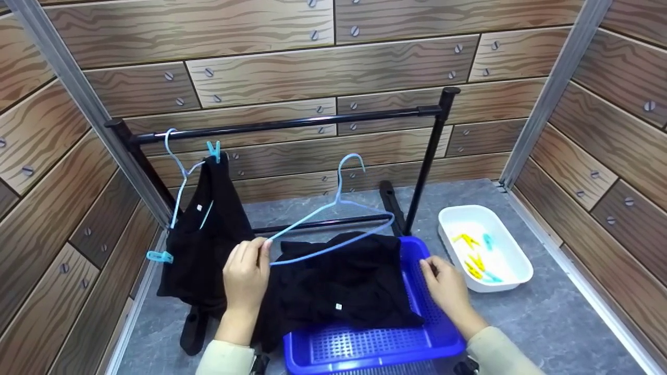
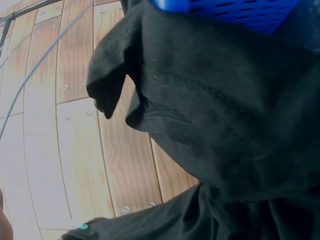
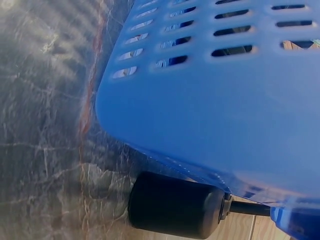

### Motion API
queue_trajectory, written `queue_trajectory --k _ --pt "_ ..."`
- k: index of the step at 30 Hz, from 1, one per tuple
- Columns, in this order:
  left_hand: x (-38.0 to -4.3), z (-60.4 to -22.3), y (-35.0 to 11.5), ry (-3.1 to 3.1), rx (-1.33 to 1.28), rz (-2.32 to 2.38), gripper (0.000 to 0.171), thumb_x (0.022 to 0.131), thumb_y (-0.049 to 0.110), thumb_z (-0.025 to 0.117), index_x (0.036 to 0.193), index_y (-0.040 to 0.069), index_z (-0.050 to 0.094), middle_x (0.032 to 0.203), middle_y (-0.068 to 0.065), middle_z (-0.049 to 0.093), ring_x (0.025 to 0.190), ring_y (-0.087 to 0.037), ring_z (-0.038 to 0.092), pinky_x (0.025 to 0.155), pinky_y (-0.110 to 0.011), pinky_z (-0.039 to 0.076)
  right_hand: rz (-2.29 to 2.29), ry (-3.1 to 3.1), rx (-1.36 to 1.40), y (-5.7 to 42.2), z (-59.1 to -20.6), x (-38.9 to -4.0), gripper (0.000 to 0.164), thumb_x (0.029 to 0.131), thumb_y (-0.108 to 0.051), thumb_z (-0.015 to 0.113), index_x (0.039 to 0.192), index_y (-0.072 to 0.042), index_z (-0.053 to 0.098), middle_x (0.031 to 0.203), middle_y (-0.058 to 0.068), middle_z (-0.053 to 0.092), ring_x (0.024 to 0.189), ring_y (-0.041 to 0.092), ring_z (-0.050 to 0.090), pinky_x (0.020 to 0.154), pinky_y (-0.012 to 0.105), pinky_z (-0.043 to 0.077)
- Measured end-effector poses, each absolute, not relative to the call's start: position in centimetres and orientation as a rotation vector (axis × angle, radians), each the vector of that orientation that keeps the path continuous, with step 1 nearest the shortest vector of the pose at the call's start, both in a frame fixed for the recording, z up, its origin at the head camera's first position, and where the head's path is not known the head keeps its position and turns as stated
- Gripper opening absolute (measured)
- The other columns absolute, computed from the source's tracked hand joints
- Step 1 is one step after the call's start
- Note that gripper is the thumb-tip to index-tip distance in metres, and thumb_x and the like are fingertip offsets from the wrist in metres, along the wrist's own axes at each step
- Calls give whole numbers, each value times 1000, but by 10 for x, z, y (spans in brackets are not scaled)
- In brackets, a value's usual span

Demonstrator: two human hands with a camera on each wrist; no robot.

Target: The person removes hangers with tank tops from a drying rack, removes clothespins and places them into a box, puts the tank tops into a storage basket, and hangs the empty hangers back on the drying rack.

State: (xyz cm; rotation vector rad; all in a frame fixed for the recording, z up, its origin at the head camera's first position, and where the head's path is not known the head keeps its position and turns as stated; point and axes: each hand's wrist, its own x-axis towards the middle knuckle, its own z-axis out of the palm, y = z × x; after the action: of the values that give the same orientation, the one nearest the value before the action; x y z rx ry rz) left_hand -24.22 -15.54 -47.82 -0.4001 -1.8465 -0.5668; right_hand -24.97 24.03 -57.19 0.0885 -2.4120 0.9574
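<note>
My left hand [image 1: 246,276] grips one corner of a light-blue clothes hanger [image 1: 341,245], whose hook points up. Below the hanger, a black garment [image 1: 349,281] with a small white label lies over a blue plastic basket [image 1: 375,346] and spills past its left side. In the left wrist view the black cloth [image 2: 210,110] fills much of the picture, and part of the hanger [image 2: 32,72] crosses at upper left. Near the basket's right rim, my right hand [image 1: 445,286] has loosely bent fingers with nothing visible in them; any contact with the rim is unclear.
A black clothes rack [image 1: 292,124] stands behind the basket. Another black garment [image 1: 208,245] hangs at its left on a blue hanger [image 1: 180,195], with blue clothespins [image 1: 214,151]. On the right, a white tub [image 1: 513,260] holds yellow and blue clothespins. Wood-patterned walls enclose the floor.
</note>
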Motion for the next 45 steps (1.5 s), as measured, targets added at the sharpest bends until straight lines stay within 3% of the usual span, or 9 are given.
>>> queue_trajectory --k 19,45 --pt "-252 -437 -130 -1757 -331 -571 12 86 16 63 82 6 63 64 -3 51 56 -20 49 55 -32 41 904 -2378 109 239 -576 -252 15 87 -20 63 72 -20 59 60 -9 48 52 10 43 51 28 37" --pt "-270 -420 -78 -1838 -217 -656 13 90 16 56 86 6 63 69 -3 55 57 -19 52 54 -32 44 875 -2388 128 239 -575 -252 14 87 -20 62 73 -16 61 62 -7 50 53 11 44 52 29 37"
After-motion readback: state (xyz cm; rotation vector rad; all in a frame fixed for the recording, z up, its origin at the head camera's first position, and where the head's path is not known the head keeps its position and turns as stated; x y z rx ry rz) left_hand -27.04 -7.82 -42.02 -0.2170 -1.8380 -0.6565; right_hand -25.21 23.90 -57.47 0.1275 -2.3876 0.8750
